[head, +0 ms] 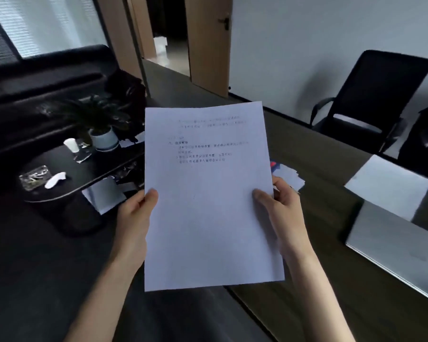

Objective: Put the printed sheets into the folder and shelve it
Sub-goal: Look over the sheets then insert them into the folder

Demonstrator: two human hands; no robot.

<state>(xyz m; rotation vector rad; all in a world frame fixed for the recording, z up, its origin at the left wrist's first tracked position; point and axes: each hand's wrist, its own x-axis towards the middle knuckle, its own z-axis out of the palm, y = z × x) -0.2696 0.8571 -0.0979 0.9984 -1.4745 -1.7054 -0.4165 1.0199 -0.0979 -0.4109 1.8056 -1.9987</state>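
1. The printed sheets (208,193) were held up in the air in front of the person, upright and facing the camera, with a few lines of small blurred print on the upper half and the lower half blank.
2. The left hand (134,218) gripped the left edge of the sheets, thumb (151,196) pressed on the front face, the other fingers hidden behind the paper.
3. The right hand (282,208) gripped the right edge likewise, thumb on the front and fingers curled behind; both hands were closed on the paper.
4. Just beyond the right fingers, a small heap of white papers (290,176) lay on the long dark table (319,243), partly hidden by the sheets.
5. Farther right of that hand, a grey flat folder or case (393,248) lay closed on the table; its contents could not be seen. A white sheet (388,186) lay just past it.
6. Left of the left fingers stood a low black side table (84,174). On it a clear tray (34,177) held what looked like small metal clips, a white pot (104,139) held a green plant, and a white cup (71,145) stood near; its inside was not visible.
7. A black sofa (35,95) sat behind that table, and a black office chair (370,99) stood against the wall well past the right hand.
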